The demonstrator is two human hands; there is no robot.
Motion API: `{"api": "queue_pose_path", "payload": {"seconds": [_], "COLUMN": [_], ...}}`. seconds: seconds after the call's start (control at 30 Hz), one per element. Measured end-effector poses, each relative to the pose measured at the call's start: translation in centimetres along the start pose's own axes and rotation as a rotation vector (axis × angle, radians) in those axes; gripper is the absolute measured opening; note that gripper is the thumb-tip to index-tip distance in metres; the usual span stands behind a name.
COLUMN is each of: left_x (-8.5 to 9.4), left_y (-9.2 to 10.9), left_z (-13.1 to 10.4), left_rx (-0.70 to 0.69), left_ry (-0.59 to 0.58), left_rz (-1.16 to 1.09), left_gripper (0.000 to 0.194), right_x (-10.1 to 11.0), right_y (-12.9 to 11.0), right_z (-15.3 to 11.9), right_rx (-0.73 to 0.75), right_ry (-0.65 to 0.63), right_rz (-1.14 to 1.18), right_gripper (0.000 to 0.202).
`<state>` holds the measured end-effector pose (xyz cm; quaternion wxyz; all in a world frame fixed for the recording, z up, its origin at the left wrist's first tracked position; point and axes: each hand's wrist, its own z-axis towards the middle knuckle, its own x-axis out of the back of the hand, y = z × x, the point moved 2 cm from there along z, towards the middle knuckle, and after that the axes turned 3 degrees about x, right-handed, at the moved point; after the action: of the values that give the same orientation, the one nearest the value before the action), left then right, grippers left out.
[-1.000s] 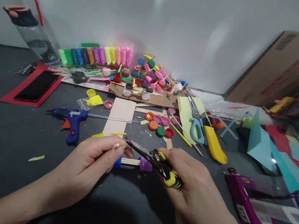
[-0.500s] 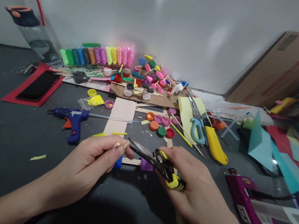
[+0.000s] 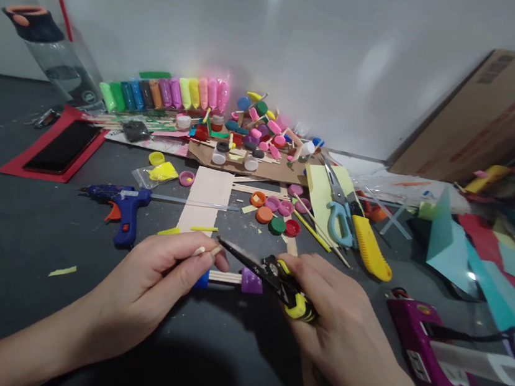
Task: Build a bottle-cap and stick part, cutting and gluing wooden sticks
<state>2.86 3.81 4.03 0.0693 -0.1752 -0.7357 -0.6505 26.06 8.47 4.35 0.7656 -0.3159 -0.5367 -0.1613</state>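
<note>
Between the thumb and fingers of my left hand (image 3: pixel 164 282) are small pale wooden stick pieces (image 3: pixel 215 251), their ends poking out. My right hand (image 3: pixel 331 318) is wrapped round a pair of snips (image 3: pixel 271 273) with black-and-yellow handles. The dark blades point left, and their tip is right by the stick end, whether touching I cannot tell. Behind and below, sticks lie side by side (image 3: pixel 224 277) between a blue cap (image 3: pixel 202 280) and a purple cap (image 3: pixel 251 281), partly hidden by my left hand.
A blue glue gun (image 3: pixel 131 209) lies left. Beyond my hands are bottle caps (image 3: pixel 276 225), a pale card strip (image 3: pixel 204 202), scissors (image 3: pixel 341 219) and a yellow utility knife (image 3: pixel 370 247). At right sits a purple device (image 3: pixel 421 345); a water bottle (image 3: pixel 58 56) stands far left.
The snips' blades have shifted slightly, and more of the grey blade and the purple cap shows. The whole view has moved a little. Both hands keep their holds.
</note>
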Motion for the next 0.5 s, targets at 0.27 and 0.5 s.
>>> {"api": "queue_pose_path", "payload": {"seconds": [0.27,0.5], "left_x": [-0.15,-0.22], "left_y": [0.02,-0.23], "left_z": [0.02,-0.05], "left_rx": [-0.02,0.0], "left_ry": [0.024,0.047], "left_rz": [-0.058,-0.069], "left_gripper": [0.029,0.028], "right_x": [0.12,0.01], "right_y": [-0.09,0.13], "right_z": [0.2,0.07], "right_rx": [-0.031,0.0], "right_ry": [-0.013,0.044], "right_rz": [0.1,-0.042], "right_gripper": [0.035,0.039]}}
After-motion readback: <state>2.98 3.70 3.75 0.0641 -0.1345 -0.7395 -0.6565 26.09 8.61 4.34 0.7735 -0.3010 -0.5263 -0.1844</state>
